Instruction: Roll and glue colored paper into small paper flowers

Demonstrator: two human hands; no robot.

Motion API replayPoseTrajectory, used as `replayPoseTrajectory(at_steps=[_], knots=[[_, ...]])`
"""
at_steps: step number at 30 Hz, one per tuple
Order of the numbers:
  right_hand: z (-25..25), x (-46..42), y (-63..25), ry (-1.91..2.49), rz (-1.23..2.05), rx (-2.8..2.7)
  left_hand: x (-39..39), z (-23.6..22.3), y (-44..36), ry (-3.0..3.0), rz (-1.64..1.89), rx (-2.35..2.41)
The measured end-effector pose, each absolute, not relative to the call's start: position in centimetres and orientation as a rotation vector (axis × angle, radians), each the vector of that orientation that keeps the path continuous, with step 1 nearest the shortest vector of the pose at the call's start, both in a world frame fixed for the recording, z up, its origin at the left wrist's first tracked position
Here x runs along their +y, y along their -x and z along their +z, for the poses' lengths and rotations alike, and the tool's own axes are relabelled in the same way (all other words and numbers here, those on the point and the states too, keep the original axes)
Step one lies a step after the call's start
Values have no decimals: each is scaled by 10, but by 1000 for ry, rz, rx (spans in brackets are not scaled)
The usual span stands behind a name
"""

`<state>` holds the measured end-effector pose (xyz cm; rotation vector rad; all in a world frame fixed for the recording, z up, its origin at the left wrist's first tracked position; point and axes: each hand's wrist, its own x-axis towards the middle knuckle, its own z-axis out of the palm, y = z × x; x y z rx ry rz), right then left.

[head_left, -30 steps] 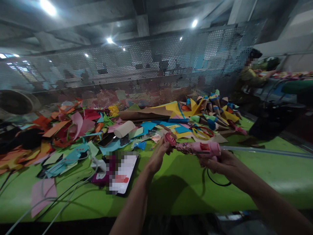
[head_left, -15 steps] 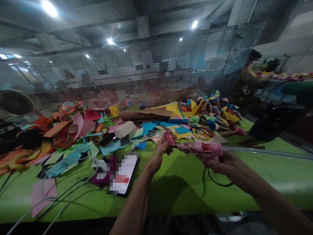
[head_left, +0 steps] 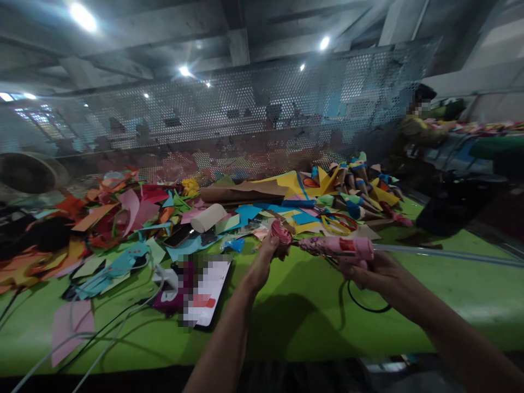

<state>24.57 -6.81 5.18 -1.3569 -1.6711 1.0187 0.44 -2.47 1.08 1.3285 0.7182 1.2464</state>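
Note:
Between the fingers of my left hand (head_left: 264, 259) is a pink rolled paper flower (head_left: 281, 233), held up over the green table (head_left: 286, 338). My right hand (head_left: 370, 273) is closed round the grip of a pink hot glue gun (head_left: 347, 249). Its nozzle points left at the flower, close to its side; whether the tip touches the paper I cannot tell. A long clear glue stick (head_left: 434, 254) runs out of the gun's back to the right. The gun's black cord (head_left: 368, 310) loops beneath my right hand.
A phone (head_left: 208, 295) lies left of my left arm, beside a purple power strip (head_left: 170, 303) with white cables. Coloured paper scraps (head_left: 135, 213) heap along the back left. Paper cones (head_left: 360, 185) and scissors (head_left: 338, 224) lie at the back right. Another person (head_left: 417, 131) sits beyond the mesh panel (head_left: 245, 125).
The glue gun's nozzle has drawn very slightly away from the flower. Both hands keep their hold and have hardly moved.

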Motion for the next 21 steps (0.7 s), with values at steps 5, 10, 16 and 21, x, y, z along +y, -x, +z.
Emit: replayPoseTrajectory(at_steps=[5,10,16,21], knots=[[52,-69,-245,1358,1020,-1663,-23,9,-5,-1310,1257,732],[52,-68,-247,1301,1047,-1599,-22,4,-4,-1298,1281,716],[43,-68,-275,1237,1192,-1423,-21,5,-2,-1229,1288,706],[23,-69,-324,1467,896,-1223,-19,5,0,-1222,1304,717]])
